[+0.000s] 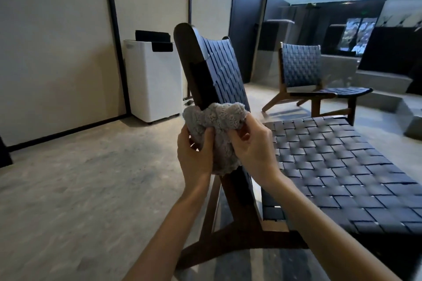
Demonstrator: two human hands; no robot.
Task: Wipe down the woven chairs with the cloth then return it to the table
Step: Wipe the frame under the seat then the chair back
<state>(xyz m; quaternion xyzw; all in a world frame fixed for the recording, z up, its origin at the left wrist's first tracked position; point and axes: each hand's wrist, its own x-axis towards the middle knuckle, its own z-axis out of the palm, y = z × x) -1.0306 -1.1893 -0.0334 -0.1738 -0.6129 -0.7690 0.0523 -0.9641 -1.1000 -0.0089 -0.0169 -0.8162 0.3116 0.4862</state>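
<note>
A crumpled grey cloth point(219, 125) is bunched between both my hands, right in front of the near woven chair's point(338, 166) backrest frame. My left hand point(196, 155) grips the cloth's left side with curled fingers. My right hand point(253, 143) pinches its right side. The near chair has dark woven straps and a brown wooden frame; its seat spreads to the right of my hands and its backrest point(219, 68) rises behind the cloth. A second woven chair point(303, 75) stands farther back on the right. No table is in view.
A white boxy appliance point(153, 80) stands against the pale wall behind the near chair. Bare concrete floor point(80, 178) stretches to the left. Grey steps point(386, 84) and a dark glass wall lie at the back right.
</note>
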